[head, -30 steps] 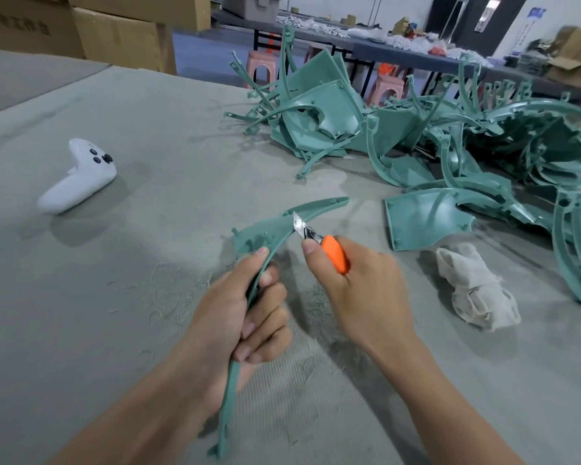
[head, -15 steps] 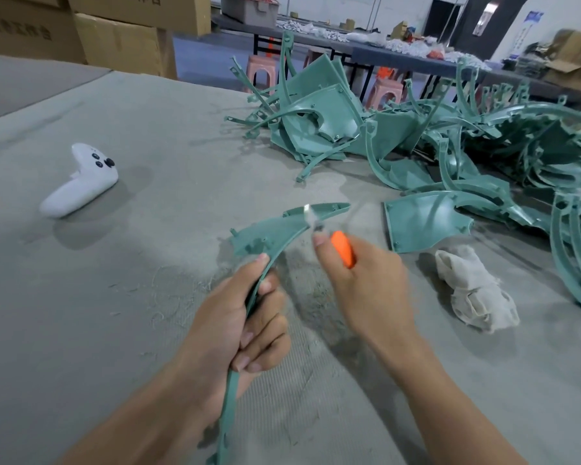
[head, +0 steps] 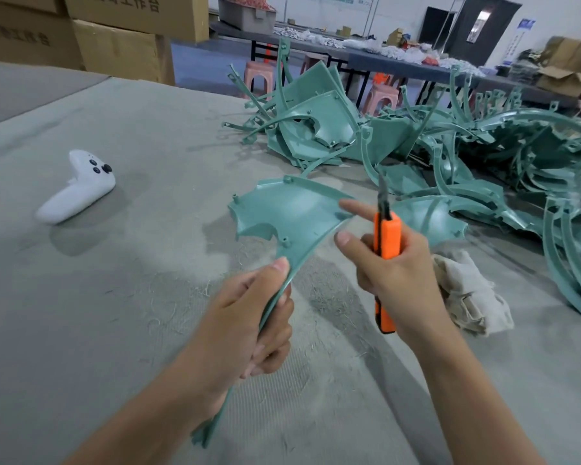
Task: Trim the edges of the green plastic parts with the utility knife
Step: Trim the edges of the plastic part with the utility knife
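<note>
Far left on the desk (head: pixel 98 330), a white game controller (head: pixel 78 187) lies well clear of the action. Next, the left hand (head: pixel 245 317) has its fingers wrapped round the thin stem of a green plastic part (head: pixel 289 213) and holds its broad curved panel up off the desk. The right hand (head: pixel 393 273) is curled round the orange utility knife (head: pixel 386 243), with the blade pointing up and off the plastic, while its outstretched forefinger touches the panel's right corner, so this looks like an edge check between cuts. Fine shavings (head: pixel 182 297) on the desk suggest some trimming is done. A crumpled cloth (head: pixel 467 293) lies just beside that hand. Behind and to the right sprawls a big tangled pile of green parts (head: pixel 393 139). I cannot tell which of them are finished, so plenty seems left, and that tangle could snag when the next piece is pulled out.
</note>
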